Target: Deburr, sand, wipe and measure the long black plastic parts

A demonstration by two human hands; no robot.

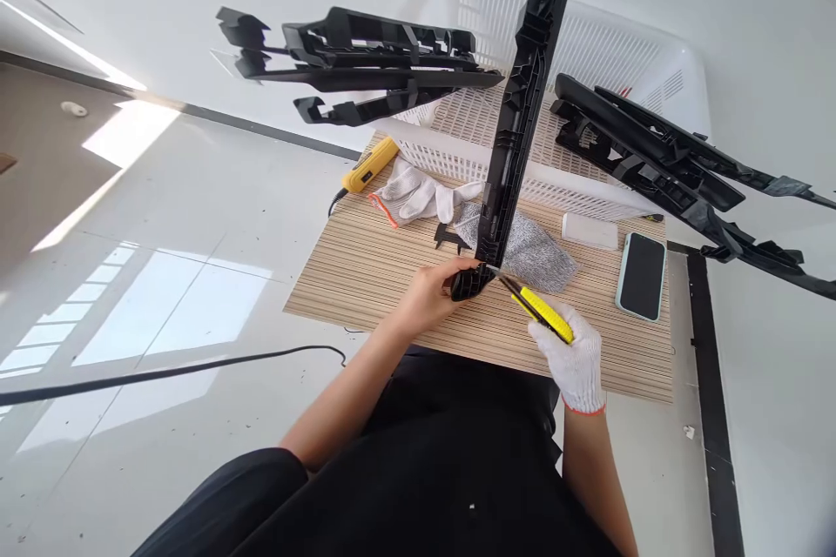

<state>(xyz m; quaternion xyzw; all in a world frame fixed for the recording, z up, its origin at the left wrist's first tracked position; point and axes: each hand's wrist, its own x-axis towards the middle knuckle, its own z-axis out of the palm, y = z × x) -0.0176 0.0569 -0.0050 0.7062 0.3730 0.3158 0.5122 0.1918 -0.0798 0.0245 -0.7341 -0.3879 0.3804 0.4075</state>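
Note:
My bare left hand (432, 290) is closed round the lower end of a long black plastic part (522, 96) that stands almost upright over the striped board (366, 270). My right hand (575, 357), in a white knit glove, grips a yellow utility knife (541, 313). The knife's blade tip touches the part's lower end beside my left fingers.
A white slotted basket (588, 52) stands behind the board, with stacks of similar black parts across its left (366, 61) and right (666, 165) rims. On the board lie white gloves (418, 191), a grey glove (535, 252), a yellow tool (369, 165), a white block (589, 231) and a phone (641, 275). A black cable (170, 374) crosses the floor.

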